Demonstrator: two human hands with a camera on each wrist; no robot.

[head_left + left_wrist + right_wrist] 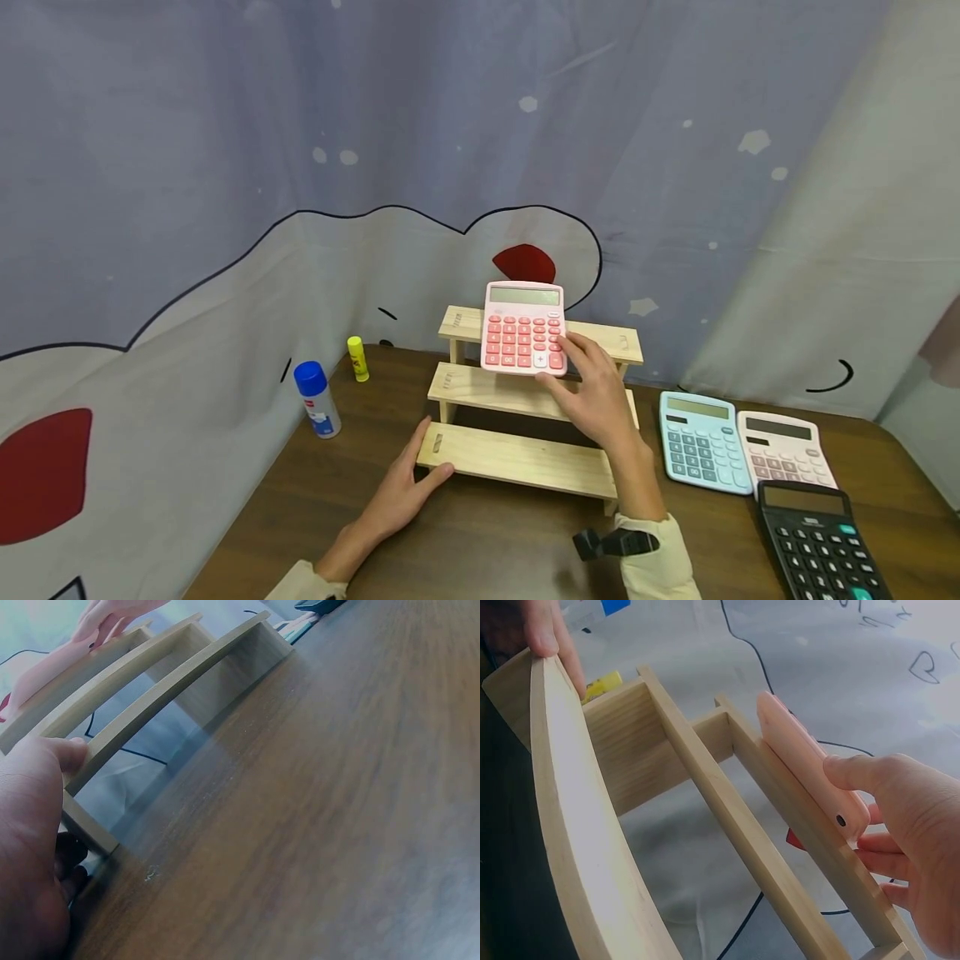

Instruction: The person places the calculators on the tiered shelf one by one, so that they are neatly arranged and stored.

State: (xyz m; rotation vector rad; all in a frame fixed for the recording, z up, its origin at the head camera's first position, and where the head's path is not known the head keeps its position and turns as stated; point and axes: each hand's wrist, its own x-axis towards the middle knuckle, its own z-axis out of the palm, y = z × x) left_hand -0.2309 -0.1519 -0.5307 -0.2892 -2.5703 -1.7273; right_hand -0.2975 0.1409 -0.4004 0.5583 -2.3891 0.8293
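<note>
A three-tier wooden step shelf [517,460] stands on the brown table. At the left end of its lowest step, my left hand [401,493] grips the board, thumb along the front edge in the left wrist view. My right hand [600,404] holds a pink calculator [523,329] by its lower right corner, keys facing me. In the right wrist view the calculator [802,757] leans over the top board, thumb on one side and fingers around the other. Its lower edge overlaps the middle step in the head view.
Right of the shelf lie a blue calculator [701,442], a pale pink one [783,446] and a black one [817,542] overlapping it. On the left stand a blue-capped bottle [318,404] and a yellow glue stick [358,360]. A printed curtain [420,108] hangs behind the table.
</note>
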